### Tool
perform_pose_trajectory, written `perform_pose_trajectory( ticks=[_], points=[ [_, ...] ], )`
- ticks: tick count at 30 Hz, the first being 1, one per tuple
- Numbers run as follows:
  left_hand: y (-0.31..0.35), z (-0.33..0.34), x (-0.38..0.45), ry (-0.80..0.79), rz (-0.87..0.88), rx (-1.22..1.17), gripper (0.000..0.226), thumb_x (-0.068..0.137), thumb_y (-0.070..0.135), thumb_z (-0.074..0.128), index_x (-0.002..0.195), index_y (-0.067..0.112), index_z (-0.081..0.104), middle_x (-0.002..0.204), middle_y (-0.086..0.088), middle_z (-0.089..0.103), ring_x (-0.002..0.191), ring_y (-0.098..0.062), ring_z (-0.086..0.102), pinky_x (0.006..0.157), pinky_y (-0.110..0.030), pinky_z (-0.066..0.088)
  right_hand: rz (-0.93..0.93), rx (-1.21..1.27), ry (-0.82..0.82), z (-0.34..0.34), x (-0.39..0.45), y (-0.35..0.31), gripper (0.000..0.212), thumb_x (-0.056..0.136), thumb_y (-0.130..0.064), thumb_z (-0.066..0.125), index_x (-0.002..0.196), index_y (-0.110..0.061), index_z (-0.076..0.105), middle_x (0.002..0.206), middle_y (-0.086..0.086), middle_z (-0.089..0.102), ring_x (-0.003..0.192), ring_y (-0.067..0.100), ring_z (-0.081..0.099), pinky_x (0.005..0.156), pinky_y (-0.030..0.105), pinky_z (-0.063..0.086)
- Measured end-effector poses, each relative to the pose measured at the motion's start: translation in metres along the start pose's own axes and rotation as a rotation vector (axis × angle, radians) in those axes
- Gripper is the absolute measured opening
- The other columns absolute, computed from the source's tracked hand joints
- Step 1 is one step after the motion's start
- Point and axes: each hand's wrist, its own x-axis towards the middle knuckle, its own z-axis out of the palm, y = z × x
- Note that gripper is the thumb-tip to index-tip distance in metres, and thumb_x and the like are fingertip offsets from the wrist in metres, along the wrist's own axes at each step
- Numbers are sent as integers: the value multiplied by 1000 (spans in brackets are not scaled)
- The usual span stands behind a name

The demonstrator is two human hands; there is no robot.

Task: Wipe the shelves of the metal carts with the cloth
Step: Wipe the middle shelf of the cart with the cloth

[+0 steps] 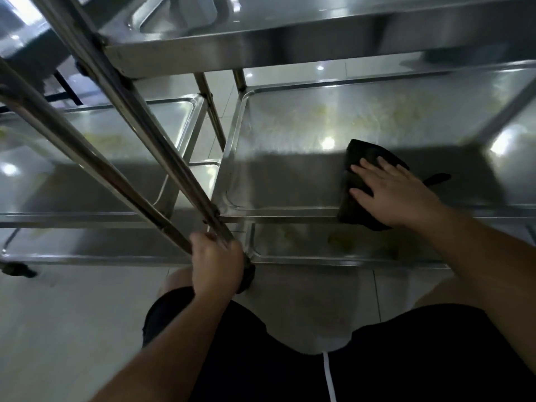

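— Cloth (358,192) first: where is it, and what does it look like?

— Black, folded into a thick pad, lying on the middle shelf (290,175) of the right-hand cart, near the shelf's front rim. One loose corner pokes out beyond the hand. No label or print can be made out on it.

— Which hand is on it?

— The right hand (394,192), laid flat on top with fingers straight and slightly spread, pressing the cloth down on the steel.

— And the other?

— The left hand (216,265) has its fingers curled round the cart post (162,158), low down where the slanted tubes meet near the bottom shelf (319,245).

— How do the shelves look?

— Shiny stainless trays with raised rims and rounded corners. The middle shelf shows pale yellowish smears across its far half; the bottom shelf carries similar yellow marks. A second cart's shelf (130,132) stands just beside on the left, also smeared.

— Any writing anywhere?

— None readable on the carts. Below are the person's black shorts (377,358) with a white drawstring, over a pale tiled floor (72,314).
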Motion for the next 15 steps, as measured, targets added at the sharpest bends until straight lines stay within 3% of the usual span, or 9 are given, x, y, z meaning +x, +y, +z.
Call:
perform_pose_trajectory(
  ticks=[3,8,12,15],
  points=[
    [-2,29,-32,-174,151,197,24,92,33,69,100,24,47,90,10,59,92,-26,64,75,-37,43,-5,9,11,1,0,2,71,101,-72,14,165,-42,6,172,-19,-1,159,10,-5,128,40,0],
    [59,60,-44,-291,636,263,17,93,32,64,103,34,51,90,14,55,82,-6,52,66,-24,40,-8,17,32,2,-1,9,72,101,-71,13,166,-40,7,173,-17,0,160,11,-4,128,41,-1],
    [107,89,-49,-284,892,318,21,92,26,65,111,19,60,103,3,60,98,-19,53,83,-38,46,28,26,50,3,-6,34,73,100,-70,11,166,-38,8,174,-14,1,160,13,-4,129,43,0],
    [133,124,-56,-280,943,360,28,97,28,62,121,15,60,117,-3,60,111,-25,55,93,-38,44,72,28,62,2,-13,65,78,97,-72,5,166,-37,8,174,-14,1,160,14,-4,130,45,0]
  ],
)
